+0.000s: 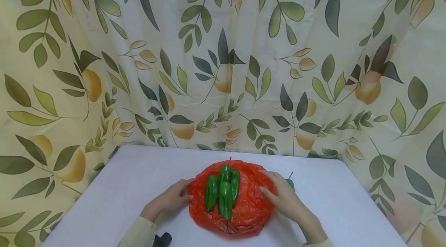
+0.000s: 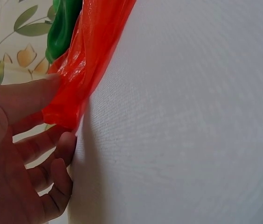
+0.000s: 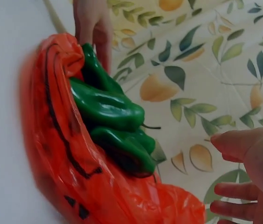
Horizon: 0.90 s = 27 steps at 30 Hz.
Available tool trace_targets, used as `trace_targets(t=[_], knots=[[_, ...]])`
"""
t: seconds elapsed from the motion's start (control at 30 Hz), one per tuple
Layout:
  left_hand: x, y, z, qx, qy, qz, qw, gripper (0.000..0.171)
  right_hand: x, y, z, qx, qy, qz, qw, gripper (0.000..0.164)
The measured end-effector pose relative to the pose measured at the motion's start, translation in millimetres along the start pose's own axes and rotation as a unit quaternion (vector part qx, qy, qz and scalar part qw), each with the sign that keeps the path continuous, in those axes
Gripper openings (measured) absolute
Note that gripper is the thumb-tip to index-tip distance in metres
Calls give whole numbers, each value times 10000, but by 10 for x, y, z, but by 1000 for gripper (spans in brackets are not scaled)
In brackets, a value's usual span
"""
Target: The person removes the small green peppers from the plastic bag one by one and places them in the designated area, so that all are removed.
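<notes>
A red plastic bag [image 1: 252, 204] lies spread and rumpled on the white table, with several glossy green peppers [image 1: 225, 198] lying on it. At the bag's left edge, my left hand [image 1: 172, 196] holds the rim; the left wrist view shows the thumb in front of the red plastic and fingers behind it. My right hand [image 1: 287, 200] is over the bag's right side, thumb and fingers spread apart. In the right wrist view, a gap separates those fingers [image 3: 236, 191] from the peppers. Another green pepper [image 1: 290, 182] is partly hidden behind the right hand.
The white table [image 1: 139, 173] extends around the bag on both sides. A curtain [image 1: 244, 84] printed with leaves and fruit hangs along its back and sides. A small black object [image 1: 163, 239] shows beside the left sleeve [image 1: 139, 233].
</notes>
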<state>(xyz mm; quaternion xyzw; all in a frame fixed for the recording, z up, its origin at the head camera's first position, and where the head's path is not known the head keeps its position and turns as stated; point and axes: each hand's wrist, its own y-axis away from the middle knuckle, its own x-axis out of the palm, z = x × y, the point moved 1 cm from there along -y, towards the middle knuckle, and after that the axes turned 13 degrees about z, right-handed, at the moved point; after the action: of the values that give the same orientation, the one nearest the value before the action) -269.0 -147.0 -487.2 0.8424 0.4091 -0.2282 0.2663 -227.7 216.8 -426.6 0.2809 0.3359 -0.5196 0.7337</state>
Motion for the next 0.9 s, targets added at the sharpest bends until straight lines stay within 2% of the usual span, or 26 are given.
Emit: trace_targets(t=[0.17, 0.43, 0.67, 0.9], knots=[[1, -8, -6, -17, -27, -15, 10000, 62, 92, -3, 120, -199, 63, 120, 9997, 54], [9, 4, -11, 54, -51, -29, 10000, 62, 307, -42, 202, -248, -164, 645, 9975, 57], [26, -21, 51, 26, -20, 48, 10000, 62, 470, -67, 195, -539, -324, 1173, 9911, 55], [5, 18, 6, 104, -61, -4, 9999, 62, 583, -81, 233, -761, -413, 1518, 9846, 56]])
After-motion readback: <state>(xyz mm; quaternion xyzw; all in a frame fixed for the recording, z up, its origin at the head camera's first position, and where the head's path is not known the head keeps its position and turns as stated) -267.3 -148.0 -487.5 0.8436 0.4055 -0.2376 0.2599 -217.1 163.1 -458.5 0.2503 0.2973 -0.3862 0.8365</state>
